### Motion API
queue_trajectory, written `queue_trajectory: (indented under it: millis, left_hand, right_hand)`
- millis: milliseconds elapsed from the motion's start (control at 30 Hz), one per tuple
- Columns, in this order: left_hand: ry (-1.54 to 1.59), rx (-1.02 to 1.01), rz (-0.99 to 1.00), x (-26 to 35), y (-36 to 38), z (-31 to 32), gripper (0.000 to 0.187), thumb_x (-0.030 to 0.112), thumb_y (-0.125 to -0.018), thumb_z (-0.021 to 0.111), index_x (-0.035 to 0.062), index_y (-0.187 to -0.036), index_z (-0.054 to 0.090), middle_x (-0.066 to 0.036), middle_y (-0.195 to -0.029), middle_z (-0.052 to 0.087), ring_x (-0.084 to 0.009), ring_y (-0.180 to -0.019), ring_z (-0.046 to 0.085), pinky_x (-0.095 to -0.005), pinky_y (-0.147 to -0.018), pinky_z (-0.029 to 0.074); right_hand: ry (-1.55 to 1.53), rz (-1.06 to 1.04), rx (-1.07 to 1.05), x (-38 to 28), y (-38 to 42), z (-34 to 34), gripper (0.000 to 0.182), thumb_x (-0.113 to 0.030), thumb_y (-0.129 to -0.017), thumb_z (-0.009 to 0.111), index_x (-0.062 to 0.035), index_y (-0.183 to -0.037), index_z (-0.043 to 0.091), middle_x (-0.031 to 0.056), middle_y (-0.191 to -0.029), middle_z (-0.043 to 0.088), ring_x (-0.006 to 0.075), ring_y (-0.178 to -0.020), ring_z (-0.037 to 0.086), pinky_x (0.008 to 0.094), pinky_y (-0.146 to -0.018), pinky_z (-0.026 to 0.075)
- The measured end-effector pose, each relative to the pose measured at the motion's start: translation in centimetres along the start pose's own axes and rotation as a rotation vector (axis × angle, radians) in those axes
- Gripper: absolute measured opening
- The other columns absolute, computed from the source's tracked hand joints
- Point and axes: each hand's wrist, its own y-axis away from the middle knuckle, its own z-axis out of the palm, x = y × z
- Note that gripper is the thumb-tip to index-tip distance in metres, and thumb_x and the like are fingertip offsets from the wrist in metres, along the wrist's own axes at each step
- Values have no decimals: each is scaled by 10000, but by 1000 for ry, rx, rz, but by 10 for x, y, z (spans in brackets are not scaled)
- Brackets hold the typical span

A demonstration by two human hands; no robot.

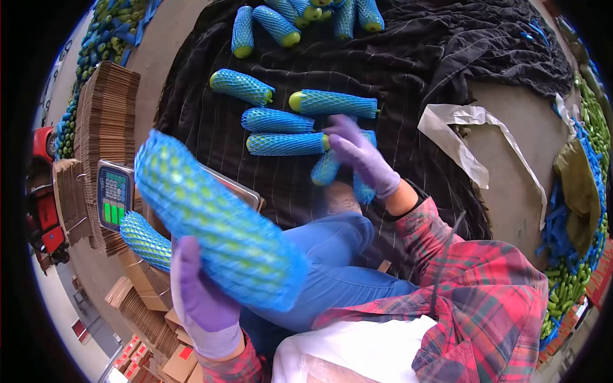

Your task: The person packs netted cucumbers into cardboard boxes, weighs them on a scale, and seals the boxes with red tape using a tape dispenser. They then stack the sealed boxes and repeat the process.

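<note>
The left purple-gloved hand [205,300] grips a long, green, blue-netted gourd [217,223] near a grey scale panel [115,191], its characters unreadable. I cannot tell whether the right purple-gloved hand [363,156] grips the netted gourds [324,170] beneath; bare black cloth [412,163] runs rightward to its edge.

Flattened cardboard [105,115] stacked at left; crumpled white strip [461,115] at right, olive sheet [578,191] farther right.

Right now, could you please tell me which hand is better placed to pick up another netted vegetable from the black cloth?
Probably the right hand: it is close to netted vegetables on the cloth, while the left hand holds a netted vegetable.
</note>
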Motion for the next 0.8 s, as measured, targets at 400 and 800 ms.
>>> queue_trajectory:
  millis: [400,800]
  left_hand:
    - [-131,-230,189,58,0,-117,704,255,-1007,457,-81,-1507,93,-305,-1531,237,-390,-1436,265,-499,-1207,214]
    - [-296,554,455,36,9,-255,510,160,-1043,324,-57,-1495,227,-234,-1514,327,-317,-1408,349,-434,-1188,300]
  right_hand:
    - [-621,366,212,84,43,-135,511,-262,-880,695,-5,-1292,534,126,-1148,665,260,-1002,669,424,-953,524]
    - [1489,-293,355,87,-123,-111,708,-328,-783,699,-59,-1384,438,189,-1282,557,350,-1205,523,426,-1043,406]
